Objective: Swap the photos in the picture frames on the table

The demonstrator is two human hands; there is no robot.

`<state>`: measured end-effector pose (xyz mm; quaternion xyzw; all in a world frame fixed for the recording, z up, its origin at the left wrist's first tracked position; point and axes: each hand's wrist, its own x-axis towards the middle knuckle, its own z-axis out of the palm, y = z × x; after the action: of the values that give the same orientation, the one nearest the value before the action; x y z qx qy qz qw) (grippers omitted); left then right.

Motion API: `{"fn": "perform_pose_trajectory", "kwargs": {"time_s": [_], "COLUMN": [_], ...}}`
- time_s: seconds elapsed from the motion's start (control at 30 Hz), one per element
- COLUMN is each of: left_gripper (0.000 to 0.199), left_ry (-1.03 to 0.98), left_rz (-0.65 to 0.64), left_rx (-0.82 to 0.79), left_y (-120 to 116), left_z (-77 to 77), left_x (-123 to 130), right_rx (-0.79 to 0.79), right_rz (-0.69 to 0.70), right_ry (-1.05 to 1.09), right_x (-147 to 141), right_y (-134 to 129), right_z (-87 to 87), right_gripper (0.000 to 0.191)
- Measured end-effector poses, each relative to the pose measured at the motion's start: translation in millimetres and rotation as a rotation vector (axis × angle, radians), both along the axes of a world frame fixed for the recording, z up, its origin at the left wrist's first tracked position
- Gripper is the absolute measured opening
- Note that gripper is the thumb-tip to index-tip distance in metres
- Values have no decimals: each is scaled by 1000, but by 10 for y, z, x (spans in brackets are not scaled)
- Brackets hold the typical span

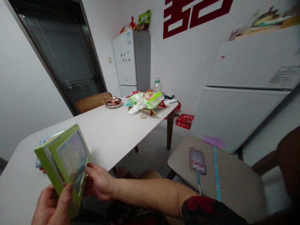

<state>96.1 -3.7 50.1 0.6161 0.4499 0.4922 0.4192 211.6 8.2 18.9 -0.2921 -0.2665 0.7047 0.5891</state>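
The green box (70,156) was held above the near end of the white worktop (100,134), upright and tilted, its front with the clear window (74,153) turned towards the right. It lay between the two hands, rising above the left hand (55,204) and standing to the left of the right hand (99,181). The left hand was closed on the box's lower near edge, with the thumb pressed along the front and the fingers curled round the other side. The right hand was partly closed at the box's right edge, its fingertips up against that edge and partly hidden; whether it gripped the box could not be told.

Beyond the box, partly covered by it, a light blue box (42,142) lay on the worktop. At the far end were a plate (114,105) with wrappers on it, a green and white packet (147,98), a small tape roll (143,116) near the edge and a clear bottle (157,85) behind the packet. To the right, a purple piece (214,141) and a blue patterned strip (217,173) lay on a chair (236,175)
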Motion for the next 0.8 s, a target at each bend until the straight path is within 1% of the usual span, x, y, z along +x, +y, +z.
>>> {"fn": "perform_pose_trajectory", "kwargs": {"time_s": [0.03, 0.07, 0.13, 0.2, 0.23, 0.27, 0.3, 0.33, 0.4, 0.47, 0.53, 0.6, 0.67, 0.8], "left_gripper": [39, 39, 40, 44, 46, 47, 45, 43, 39, 36, 34, 38, 44, 44], "left_ry": [-71, -130, -271, -371, -398, -389, -343, -268, -34, 49, 129, 218, 303, 418], "left_rz": [-20, -13, 33, 3, -28, -72, -119, -179, -212, -205, -202, -182, -157, -138], "left_rx": [-55, -61, 49, 104, 99, 57, 9, -17, -29, -33, -22, -11, -6, -15], "left_y": [-24, -32, 6, 109, 175, 245, 313, 376, 472, 529, 560, 581, 599, 623], "left_z": [88, 179, 344, 441, 446, 418, 359, 273, 57, -152, -295, -357, -359, -319], "left_x": [81, 156, 281, 365, 395, 423, 453, 490, 595, 730, 861, 953, 990, 911], "right_rx": [14, 16, 13, 59, 67, 50, 16, 1, -4, -8, -4, -3, -3, 6], "right_rz": [-46, -116, -251, -381, -400, -388, -385, -389, -389, -373, -364, -364, -362, -354], "right_ry": [43, 53, -38, -272, -464, -717, -1002, -1101, -1231, -1371, -1505, -1630, -1740, -1912], "right_x": [-28, -17, 132, 434, 623, 824, 1028, 1223, 1565, 1818, 1979, 2067, 2104, 2079], "right_y": [6, 18, 55, 110, 144, 181, 222, 266, 360, 459, 559, 653, 726, 794], "right_z": [17, 32, 55, 78, 94, 115, 138, 162, 199, 207, 179, 124, 60, -12], "right_gripper": [52, 55, 58, 47, 42, 40, 39, 40, 42, 42, 41, 42, 43, 42]}}
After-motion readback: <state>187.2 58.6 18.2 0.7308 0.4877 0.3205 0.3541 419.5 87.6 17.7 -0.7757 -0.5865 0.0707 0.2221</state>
